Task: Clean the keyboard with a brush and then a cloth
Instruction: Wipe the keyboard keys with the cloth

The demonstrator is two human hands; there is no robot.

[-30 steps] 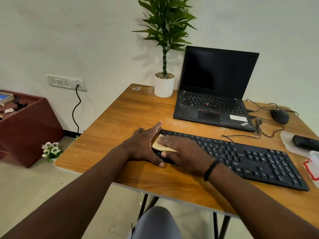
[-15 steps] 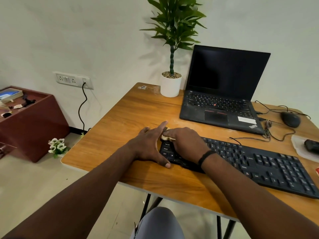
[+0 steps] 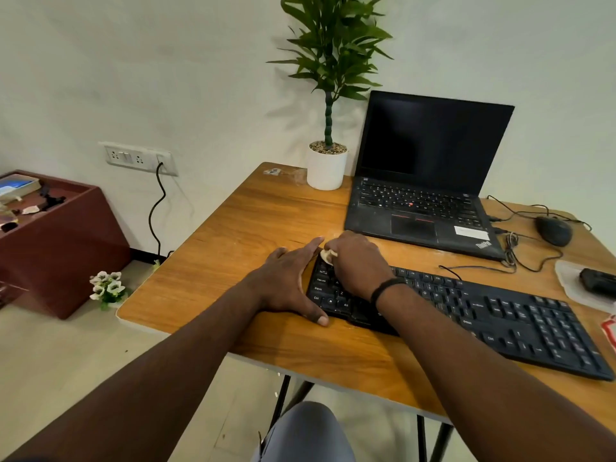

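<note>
A black keyboard (image 3: 493, 311) lies across the front of the wooden table (image 3: 253, 228). My right hand (image 3: 358, 261) covers its far left corner and grips a pale yellow cloth (image 3: 328, 255), of which only a small bunched edge shows beside my fingers. My left hand (image 3: 286, 281) lies flat on the table against the keyboard's left end, fingers straight along its edge and thumb at the near corner. I see no brush.
An open black laptop (image 3: 423, 181) stands behind the keyboard, with a potted plant (image 3: 326, 165) to its left. A wired mouse (image 3: 553, 230) and cables lie at the right, a dark object on a white pad (image 3: 596, 280) beyond. A maroon cabinet (image 3: 56, 241) stands left.
My right hand has slid the cloth from the keyboard's near left keys up to its far left corner, and the cloth is more bunched under the hand. The left hand stays in place.
</note>
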